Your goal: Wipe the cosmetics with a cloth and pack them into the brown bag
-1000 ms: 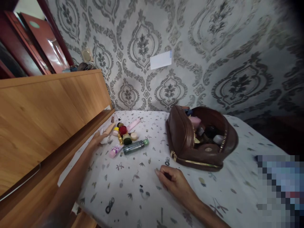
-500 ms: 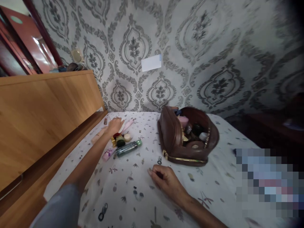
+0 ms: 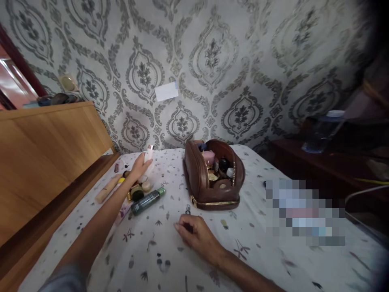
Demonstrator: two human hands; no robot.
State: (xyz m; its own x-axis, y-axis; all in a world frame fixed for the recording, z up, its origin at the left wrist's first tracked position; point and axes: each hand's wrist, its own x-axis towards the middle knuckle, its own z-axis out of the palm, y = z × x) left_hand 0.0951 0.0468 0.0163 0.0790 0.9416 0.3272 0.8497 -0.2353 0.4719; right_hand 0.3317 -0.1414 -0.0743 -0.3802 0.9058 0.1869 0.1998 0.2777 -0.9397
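My left hand (image 3: 140, 167) grips a pale pink and white tube (image 3: 148, 156) with a shiny cap, raised a little above the cover. Just below that hand lie a dark green bottle (image 3: 146, 202) with a light green cap, a small round cream jar (image 3: 147, 185), and a dark-lidded jar (image 3: 137, 193). Left of my forearm is a beige tube (image 3: 106, 190). My right hand (image 3: 196, 233) rests on the cover with its fingers curled in and nothing visible in them. Behind it stands an open brown toiletry bag (image 3: 194, 178) holding several jars and bottles.
A wooden headboard (image 3: 54, 142) borders the left side, and a patterned wall (image 3: 194, 61) rises at the back. On the right, a clear bottle (image 3: 319, 134) stands on a dark red surface. A blurred-out item (image 3: 304, 211) lies on the printed cover.
My left hand has lifted the pale tube from among the items at the left. My right hand keeps its curled pose. The view has turned to the right.
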